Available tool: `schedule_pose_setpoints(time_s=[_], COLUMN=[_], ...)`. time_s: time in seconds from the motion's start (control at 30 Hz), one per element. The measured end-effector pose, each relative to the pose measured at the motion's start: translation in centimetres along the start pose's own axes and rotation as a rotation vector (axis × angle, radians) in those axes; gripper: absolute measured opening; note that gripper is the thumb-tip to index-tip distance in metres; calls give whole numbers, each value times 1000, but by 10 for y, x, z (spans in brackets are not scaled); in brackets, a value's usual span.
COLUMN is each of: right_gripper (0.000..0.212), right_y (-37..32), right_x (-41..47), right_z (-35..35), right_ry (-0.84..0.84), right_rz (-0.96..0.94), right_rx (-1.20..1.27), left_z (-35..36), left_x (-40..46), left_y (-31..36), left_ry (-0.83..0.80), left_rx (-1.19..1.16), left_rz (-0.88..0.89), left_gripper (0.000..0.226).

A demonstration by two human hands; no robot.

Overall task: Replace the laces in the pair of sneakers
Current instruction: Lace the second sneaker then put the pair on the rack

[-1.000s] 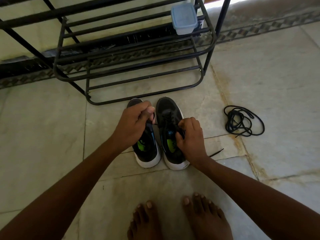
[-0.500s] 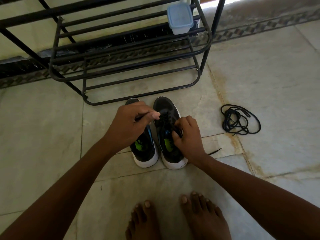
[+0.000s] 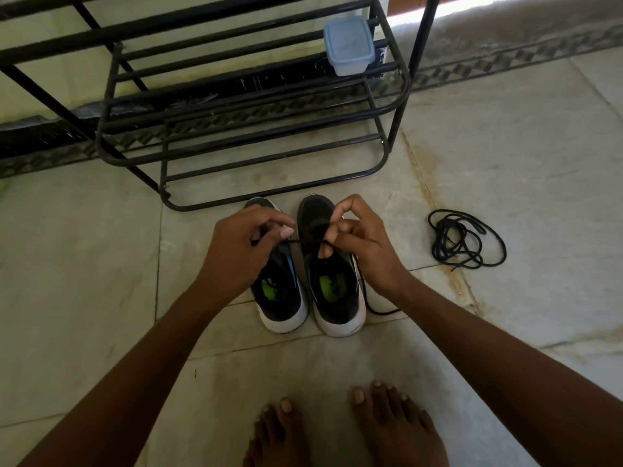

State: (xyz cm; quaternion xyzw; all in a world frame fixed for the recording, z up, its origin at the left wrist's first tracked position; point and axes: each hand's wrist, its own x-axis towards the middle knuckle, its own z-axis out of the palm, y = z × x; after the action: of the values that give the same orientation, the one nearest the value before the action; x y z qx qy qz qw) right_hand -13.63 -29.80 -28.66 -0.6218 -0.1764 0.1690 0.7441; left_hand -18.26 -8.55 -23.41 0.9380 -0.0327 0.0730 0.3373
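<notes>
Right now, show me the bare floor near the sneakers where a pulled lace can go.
Bare tile lies left of the left sneaker, below the shoe rack. More lies between the right sneaker and the coiled laces. It is crowded above the sneakers, where left hand and right hand pinch a lace.

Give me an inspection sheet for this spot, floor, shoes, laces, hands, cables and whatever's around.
Surface: pale tiled floor, stained along a joint.
Job's things: two black sneakers side by side, heels toward the person; a lace stretched between both hands over the right shoe; spare laces piled to the right.
Clutter: lidded plastic box on the rack.
Hands: left hand and right hand each pinch the lace.
Cables: nothing seen.
Surroundings: black metal shoe rack; bare feet.
</notes>
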Motion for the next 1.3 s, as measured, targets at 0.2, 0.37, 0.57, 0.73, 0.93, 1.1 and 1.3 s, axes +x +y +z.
schedule_pose_setpoints(time_s=[0.2, 0.37, 0.57, 0.73, 0.93, 1.1, 1.3], right_gripper=[13, 10, 13, 24, 37, 13, 7], right_y=[1, 7, 12, 29, 42, 40, 18], right_x=[6, 8, 6, 0, -7, -5, -4], right_z=[-11, -15, -19, -24, -37, -46, -48], right_ry=[120, 190, 172, 204, -15, -43, 15], right_rz=[20, 39, 34, 121, 348, 427, 464], right_rx=[-21, -53, -104, -428, -769, -766, -617], left_z=[-9, -12, -12, -7, -15, -10, 5], left_x=[-4, -10, -17, -20, -24, -32, -35], left_y=[-17, -29, -46, -38, -8, 5, 12], left_ry=[-117, -210, -175, -145, -669, -1073, -1022], left_rx=[-5, 19, 98, 67, -27, 36, 94], left_rz=[-84, -81, -236, -166, -118, -174, -132], left_gripper=[8, 13, 13, 11, 16, 17, 2])
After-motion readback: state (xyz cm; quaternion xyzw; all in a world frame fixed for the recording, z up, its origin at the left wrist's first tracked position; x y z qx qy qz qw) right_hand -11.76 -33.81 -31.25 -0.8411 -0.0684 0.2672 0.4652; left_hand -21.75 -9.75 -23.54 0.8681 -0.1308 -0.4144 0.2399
